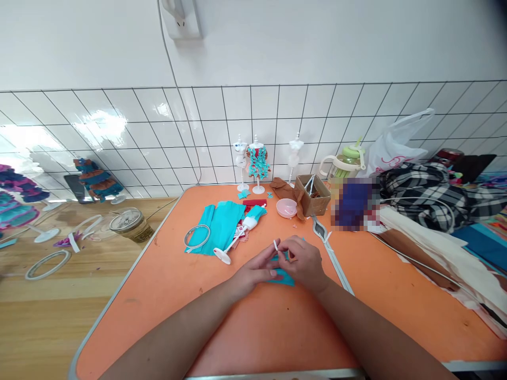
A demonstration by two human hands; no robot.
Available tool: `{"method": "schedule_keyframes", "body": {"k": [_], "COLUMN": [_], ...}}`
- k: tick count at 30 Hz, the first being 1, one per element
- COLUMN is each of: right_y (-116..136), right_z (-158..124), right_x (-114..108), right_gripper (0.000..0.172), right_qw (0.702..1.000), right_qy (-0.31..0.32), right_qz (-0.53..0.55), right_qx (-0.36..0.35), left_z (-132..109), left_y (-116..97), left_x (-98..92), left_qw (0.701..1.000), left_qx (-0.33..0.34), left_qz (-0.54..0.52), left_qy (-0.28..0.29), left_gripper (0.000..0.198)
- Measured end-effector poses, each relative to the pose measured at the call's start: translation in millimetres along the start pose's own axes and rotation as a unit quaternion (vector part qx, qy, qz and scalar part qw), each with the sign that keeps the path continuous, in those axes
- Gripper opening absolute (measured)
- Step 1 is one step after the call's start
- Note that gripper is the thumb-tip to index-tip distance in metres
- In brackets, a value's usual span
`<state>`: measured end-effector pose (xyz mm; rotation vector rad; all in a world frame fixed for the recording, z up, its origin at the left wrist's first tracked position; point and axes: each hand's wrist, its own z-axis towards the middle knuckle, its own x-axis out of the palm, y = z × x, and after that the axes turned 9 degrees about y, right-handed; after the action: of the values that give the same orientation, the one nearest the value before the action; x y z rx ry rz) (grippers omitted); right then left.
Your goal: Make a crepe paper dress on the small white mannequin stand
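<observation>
My left hand is low over the table, its fingers stretched out and the thumb apart. A small white strip sits at its fingertips. My right hand pinches with closed fingers at this strip; what material it is I cannot tell. Below both hands lies a turquoise fabric piece, partly hidden by them. Beyond the hands, a small white dress form lies on its side with turquoise cloth at its top. Left of it a larger turquoise cloth is spread out, with a round hoop on it.
Small upright dress forms stand by the tiled wall, one dressed in turquoise ruffles. A pink bowl and a cardboard box with tools stand nearby. Right are a jug and plaid cloth; left, a lidded jar.
</observation>
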<state>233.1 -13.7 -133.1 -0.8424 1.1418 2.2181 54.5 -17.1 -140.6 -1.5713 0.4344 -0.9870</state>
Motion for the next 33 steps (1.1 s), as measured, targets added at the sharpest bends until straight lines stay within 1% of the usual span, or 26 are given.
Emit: {"method": "schedule_keyframes", "body": {"k": [2,4,5,6,7,9,10,12,14,15,18,20,22,25,28,33], "right_y": [-1,-4,-7,-9,-10,-10,-9,-3,4,7,12,12,11,8,7,5], "right_z": [3,6,8,8,9,8,7,5,2,2,1,0,0,0,-1,-2], "right_x": [0,-1,-1,-1,-1,0,1,5,9,10,12,11,10,8,8,11], "right_gripper": [0.006,0.007,0.010,0.012,0.014,0.013,0.012,0.009,0.009,0.010,0.013,0.014,0.015,0.017,0.019,0.016], "right_qw": [0.990,0.963,0.951,0.943,0.942,0.957,0.968,0.985,0.991,0.992,0.990,0.988,0.985,0.984,0.985,0.987], "right_qy": [0.001,0.005,0.001,-0.009,-0.021,-0.039,-0.038,-0.017,0.009,0.019,0.037,0.049,0.063,0.086,0.096,0.084], "right_qz": [0.123,0.230,0.259,0.267,0.253,0.179,0.136,0.082,0.068,0.070,0.083,0.100,0.115,0.127,0.130,0.121], "right_qx": [0.070,0.137,0.169,0.197,0.218,0.224,0.206,0.153,0.113,0.104,0.105,0.108,0.109,0.091,0.059,0.069], "left_z": [1,2,2,2,2,1,1,1,2,2,3,2,2,2,1,2], "left_y": [-1,-5,-7,-9,-11,-12,-12,-9,-7,-6,-5,-5,-4,-3,-2,-4], "left_x": [-1.9,-5.1,-6.8,-8.3,-9.3,-9.5,-8.8,-6.7,-5.4,-5.3,-6.7,-7.8,-8.6,-10.1,-12.0,-10.3], "left_qw": [0.990,0.958,0.939,0.922,0.908,0.892,0.889,0.890,0.887,0.881,0.865,0.872,0.887,0.902,0.905,0.911], "left_qx": [-0.012,-0.031,-0.038,-0.043,-0.043,-0.036,-0.031,-0.025,-0.017,-0.013,-0.010,-0.012,-0.009,-0.002,0.002,0.000], "left_qz": [0.117,0.232,0.277,0.314,0.344,0.390,0.402,0.407,0.415,0.426,0.448,0.428,0.395,0.358,0.338,0.324], "left_qy": [-0.076,-0.165,-0.200,-0.223,-0.234,-0.226,-0.217,-0.203,-0.202,-0.205,-0.226,-0.237,-0.238,-0.243,-0.256,-0.256], "left_gripper": [0.055,0.036,0.032,0.030,0.031,0.031,0.030,0.029,0.030,0.029,0.026,0.025,0.025,0.026,0.026,0.024]}}
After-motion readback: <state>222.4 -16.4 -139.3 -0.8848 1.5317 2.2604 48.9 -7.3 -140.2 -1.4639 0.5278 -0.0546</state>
